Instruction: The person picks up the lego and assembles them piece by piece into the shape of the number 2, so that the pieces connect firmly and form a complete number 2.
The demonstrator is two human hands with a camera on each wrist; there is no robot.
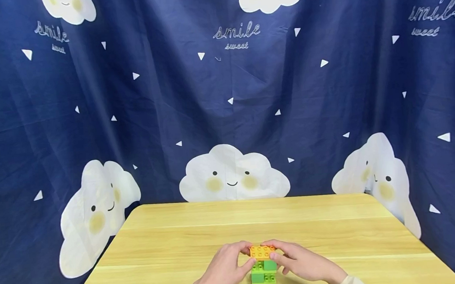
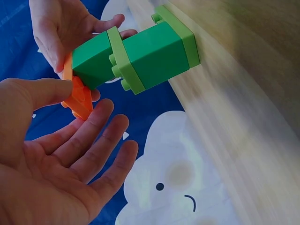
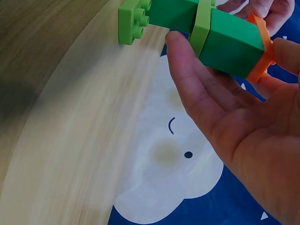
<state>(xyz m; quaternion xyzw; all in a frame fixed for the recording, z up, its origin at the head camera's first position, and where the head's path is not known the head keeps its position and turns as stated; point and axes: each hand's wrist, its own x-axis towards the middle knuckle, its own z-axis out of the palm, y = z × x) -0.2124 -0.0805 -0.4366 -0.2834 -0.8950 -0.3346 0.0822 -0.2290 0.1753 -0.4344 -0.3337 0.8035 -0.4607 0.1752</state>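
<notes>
A stack of toy building bricks stands on the wooden table, in front of the person. Its top piece is a flat orange brick with studs facing up. My left hand pinches the orange brick's left end between thumb and index finger, the other fingers spread. From the right, my right hand pinches the other end with thumb and fingertips. Under the orange piece sits a dark green block, then a light green plate. Lower down come another dark green block and a light green base plate. The blocks are staggered sideways.
The light wooden table has rounded far corners. Behind and beside it hangs a dark blue curtain with smiling white clouds and small white triangles.
</notes>
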